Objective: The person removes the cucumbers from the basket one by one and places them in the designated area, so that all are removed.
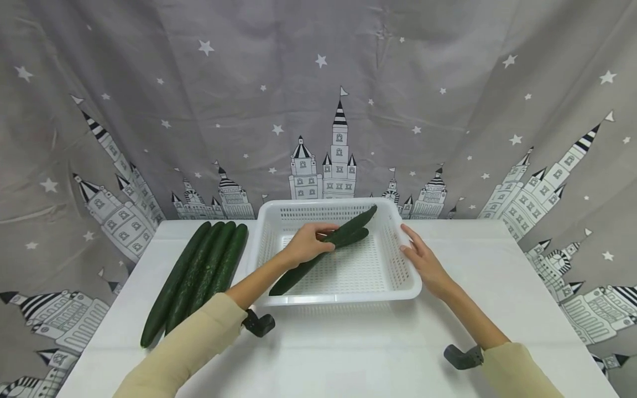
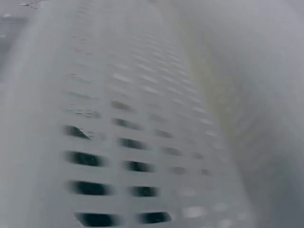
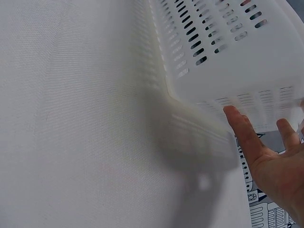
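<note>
In the head view, a white perforated plastic basket (image 1: 343, 299) stands on the white table with two dark green cucumbers in it. My left hand (image 1: 304, 244) reaches over its left side and grips the upper cucumber (image 1: 354, 224) near the middle. That one slants from the front left corner to the back right, partly covering a second cucumber (image 1: 361, 235). My right hand (image 1: 429, 264) touches the outer right side of the basket with fingers extended. The right wrist view shows that hand (image 3: 278, 173) against the basket wall (image 3: 237, 66). Only basket mesh (image 2: 147, 99) fills the left wrist view; no hand appears there.
Several long cucumbers (image 1: 199, 276) lie side by side on the table (image 1: 358, 354), left of the basket; my left forearm passes over their near ends. A grey curtain (image 1: 298, 55) printed with stars and castles hangs behind the table.
</note>
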The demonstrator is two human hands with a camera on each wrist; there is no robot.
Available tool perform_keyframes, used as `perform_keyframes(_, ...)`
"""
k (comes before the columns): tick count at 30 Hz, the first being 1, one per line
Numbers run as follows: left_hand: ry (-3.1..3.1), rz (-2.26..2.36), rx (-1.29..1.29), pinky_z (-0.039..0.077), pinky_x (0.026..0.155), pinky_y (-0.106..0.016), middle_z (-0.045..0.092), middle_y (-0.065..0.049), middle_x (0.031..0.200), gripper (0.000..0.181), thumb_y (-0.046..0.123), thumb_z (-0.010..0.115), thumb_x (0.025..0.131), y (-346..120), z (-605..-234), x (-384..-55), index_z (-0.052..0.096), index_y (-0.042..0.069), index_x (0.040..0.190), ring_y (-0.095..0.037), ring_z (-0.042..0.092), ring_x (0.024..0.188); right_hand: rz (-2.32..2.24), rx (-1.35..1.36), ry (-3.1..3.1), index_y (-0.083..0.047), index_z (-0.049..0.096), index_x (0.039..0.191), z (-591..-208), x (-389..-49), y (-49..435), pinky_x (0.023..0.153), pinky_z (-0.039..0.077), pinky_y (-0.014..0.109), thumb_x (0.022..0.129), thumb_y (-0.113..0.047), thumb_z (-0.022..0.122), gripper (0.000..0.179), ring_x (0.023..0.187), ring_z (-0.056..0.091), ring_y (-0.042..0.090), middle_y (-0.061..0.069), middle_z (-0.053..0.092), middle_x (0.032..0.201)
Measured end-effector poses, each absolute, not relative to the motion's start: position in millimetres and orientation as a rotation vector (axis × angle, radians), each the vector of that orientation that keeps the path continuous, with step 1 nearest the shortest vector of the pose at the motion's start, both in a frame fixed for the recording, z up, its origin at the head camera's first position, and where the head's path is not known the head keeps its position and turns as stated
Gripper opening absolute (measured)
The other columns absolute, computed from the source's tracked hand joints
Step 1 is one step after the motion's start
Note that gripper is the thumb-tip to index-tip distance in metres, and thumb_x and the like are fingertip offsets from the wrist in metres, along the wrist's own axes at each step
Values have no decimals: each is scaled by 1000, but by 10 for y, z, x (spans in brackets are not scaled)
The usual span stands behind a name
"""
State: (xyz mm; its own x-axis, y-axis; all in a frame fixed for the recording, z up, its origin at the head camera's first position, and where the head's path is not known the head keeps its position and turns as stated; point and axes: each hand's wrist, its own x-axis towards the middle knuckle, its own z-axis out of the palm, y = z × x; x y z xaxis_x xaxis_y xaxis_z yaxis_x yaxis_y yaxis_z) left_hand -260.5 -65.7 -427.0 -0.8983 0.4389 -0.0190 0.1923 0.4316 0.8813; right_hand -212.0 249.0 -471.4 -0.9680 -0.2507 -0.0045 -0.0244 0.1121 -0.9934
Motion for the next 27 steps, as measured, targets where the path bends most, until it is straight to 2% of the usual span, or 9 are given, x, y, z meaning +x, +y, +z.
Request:
perform_keyframes(7,2449,1576,537,56,79,-37,62,-14,130,50,7,68,92,-862,-3845,-2597,59,10,140,-28,62,111,-1975,-293,2195,-18,7,162,-4717,-2123,2497,92,53,41,109,-24,42,64,131,45,47,23,29,158)
perform_keyframes(12,2442,1644,493,56,79,-37,60,-15,134,50,6,68,93,-1103,-3650,-2557,58,11,142,-29,62,112,-1995,-313,2168,-17,6,162,-4718,-2126,2507,92,52,41,109,-25,43,65,133,43,46,22,28,158)
perform_keyframes(17,2480,1662,361,55,83,-39,57,-17,137,52,7,67,94,-1441,-3651,-2511,55,10,144,-32,60,114,-1988,-304,2157,-18,5,162,-4726,-2127,2501,94,51,41,108,-27,44,67,134,41,45,21,27,159)
perform_keyframes(21,2538,1641,270,52,92,-45,54,-20,140,55,9,65,95,-1765,-3676,-2460,49,9,148,-35,57,119,-1971,-285,2172,-21,7,162,-4749,-2131,2507,94,51,41,108,-30,46,68,134,42,45,21,28,159)
perform_keyframes(27,2649,1611,144,42,103,-55,48,-23,146,58,11,64,97,-2264,-3688,-2358,43,7,151,-41,47,130,-1963,-299,2178,-20,7,162,-4758,-2147,2526,95,51,42,108,-30,45,67,135,41,45,21,27,159)
